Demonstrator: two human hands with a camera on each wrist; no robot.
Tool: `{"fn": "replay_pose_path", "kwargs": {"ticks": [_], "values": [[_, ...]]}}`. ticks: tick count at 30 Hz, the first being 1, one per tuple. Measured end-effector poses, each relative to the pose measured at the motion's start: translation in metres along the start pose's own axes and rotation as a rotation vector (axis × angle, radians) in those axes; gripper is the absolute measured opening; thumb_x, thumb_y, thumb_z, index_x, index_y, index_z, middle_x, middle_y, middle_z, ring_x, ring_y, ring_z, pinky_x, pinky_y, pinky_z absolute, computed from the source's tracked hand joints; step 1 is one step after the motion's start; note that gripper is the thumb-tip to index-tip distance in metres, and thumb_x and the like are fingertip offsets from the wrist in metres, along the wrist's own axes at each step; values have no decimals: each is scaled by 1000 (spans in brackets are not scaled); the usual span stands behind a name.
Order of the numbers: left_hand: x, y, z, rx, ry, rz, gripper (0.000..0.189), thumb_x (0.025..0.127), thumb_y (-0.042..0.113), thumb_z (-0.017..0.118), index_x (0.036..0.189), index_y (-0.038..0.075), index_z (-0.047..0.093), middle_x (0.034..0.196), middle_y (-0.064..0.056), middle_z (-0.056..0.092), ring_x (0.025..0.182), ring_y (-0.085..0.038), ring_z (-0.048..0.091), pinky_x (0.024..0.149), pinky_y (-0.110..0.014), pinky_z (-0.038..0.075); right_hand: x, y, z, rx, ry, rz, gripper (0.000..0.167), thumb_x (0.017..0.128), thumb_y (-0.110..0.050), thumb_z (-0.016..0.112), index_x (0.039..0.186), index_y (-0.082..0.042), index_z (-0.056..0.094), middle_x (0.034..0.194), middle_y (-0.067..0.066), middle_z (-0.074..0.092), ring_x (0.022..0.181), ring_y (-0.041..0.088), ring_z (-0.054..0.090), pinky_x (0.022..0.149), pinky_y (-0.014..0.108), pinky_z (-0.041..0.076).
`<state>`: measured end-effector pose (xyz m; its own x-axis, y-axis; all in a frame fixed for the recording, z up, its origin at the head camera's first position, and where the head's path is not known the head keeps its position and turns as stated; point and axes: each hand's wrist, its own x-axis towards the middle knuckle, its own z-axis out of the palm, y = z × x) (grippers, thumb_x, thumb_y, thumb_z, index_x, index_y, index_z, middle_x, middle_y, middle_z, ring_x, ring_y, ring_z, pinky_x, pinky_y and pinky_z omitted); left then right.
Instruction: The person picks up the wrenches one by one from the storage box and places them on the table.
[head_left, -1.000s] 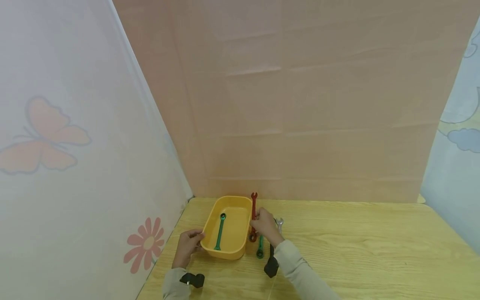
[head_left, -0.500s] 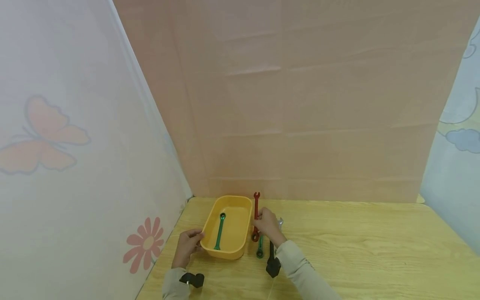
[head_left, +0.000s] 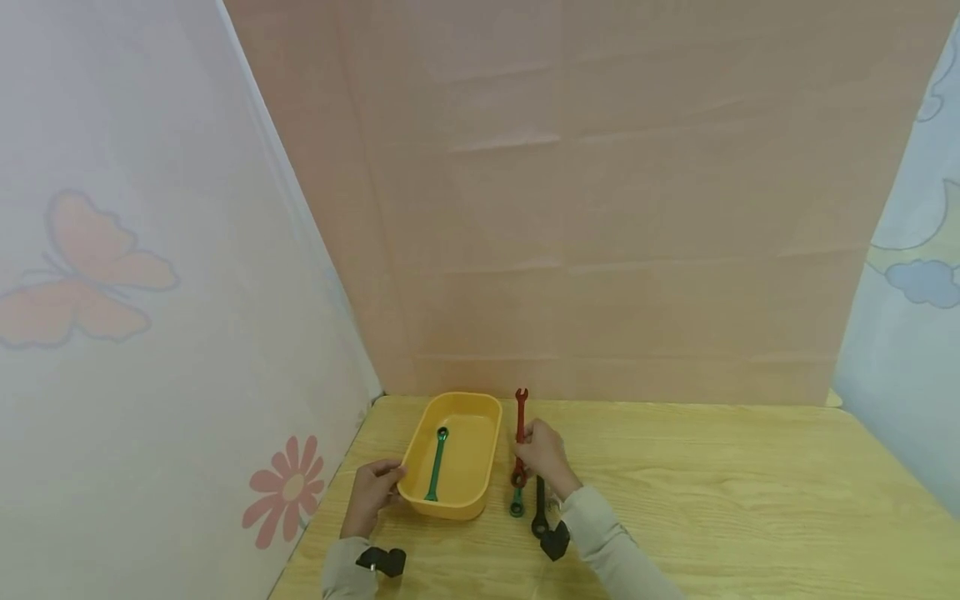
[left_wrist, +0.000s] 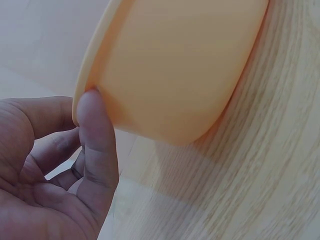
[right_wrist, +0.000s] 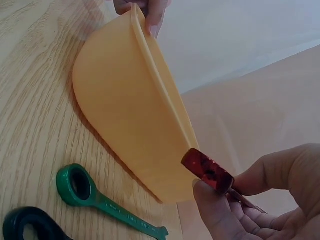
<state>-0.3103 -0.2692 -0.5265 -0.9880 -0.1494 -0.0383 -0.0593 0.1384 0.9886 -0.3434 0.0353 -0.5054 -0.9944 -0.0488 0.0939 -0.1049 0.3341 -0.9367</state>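
Observation:
My left hand (head_left: 370,493) pinches the near left rim of a yellow plastic basin (head_left: 468,506), thumb on the outer wall in the left wrist view. Inside the basin lies a green combination wrench (head_left: 437,467). My right hand (head_left: 546,454) holds a red combination wrench (head_left: 521,408) between thumb and fingers, just right of the basin. Its ring end points toward me and its open jaw points away. Below it on the table is a second green wrench (right_wrist: 117,209), with a black wrench (head_left: 540,510) beside it. A silver wrench (head_left: 553,505) is mostly hidden by my right hand and wrist.
The wood-patterned table (head_left: 712,492) extends to the right. A white printed sheet (head_left: 187,400) borders the left side, and a tan sheet (head_left: 600,250) hangs behind. Black camera mounts sit at my left wrist (head_left: 384,561) and right wrist (head_left: 555,542).
My right hand has carried the red wrench rightward, away from the basin's right rim to above the green wrench on the table. The left hand still holds the basin's rim.

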Motion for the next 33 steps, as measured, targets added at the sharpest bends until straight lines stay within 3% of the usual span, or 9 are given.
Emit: {"fn": "replay_pose_path", "kwargs": {"ticks": [6,19,22,29,33], "values": [[-16,20,2,3,-16,0,31,95,0,62,117,-22,60,87,-23,66,63,-15,60,59,-33,59,-2,3,-5,16,-16,21,14,87,4,63,99,9,56,80,14,63,54,18,63,48,33,57],[-19,25,4,4,-21,10,31,95,0,61,117,-22,59,88,-22,67,66,-17,62,59,-32,59,-7,10,-18,-41,25,17,12,87,2,63,96,6,55,79,12,60,54,18,59,51,40,57],[-14,20,4,2,-20,11,30,95,-1,61,117,-22,59,88,-22,67,66,-17,62,58,-31,59,-7,14,-21,-66,42,15,10,86,2,64,93,5,57,75,10,61,52,15,56,50,38,55],[5,-9,1,-3,5,3,30,96,2,63,116,-19,62,85,-18,67,62,-15,60,54,-27,57,-10,24,-27,-71,55,41,9,87,2,64,92,5,57,74,11,62,52,15,57,47,32,53],[8,-13,2,4,26,4,28,95,3,65,115,-17,64,82,-15,66,61,-14,59,54,-28,57,-13,26,-31,-72,56,54,9,86,4,61,93,6,56,76,12,63,51,16,57,45,29,51]]}}
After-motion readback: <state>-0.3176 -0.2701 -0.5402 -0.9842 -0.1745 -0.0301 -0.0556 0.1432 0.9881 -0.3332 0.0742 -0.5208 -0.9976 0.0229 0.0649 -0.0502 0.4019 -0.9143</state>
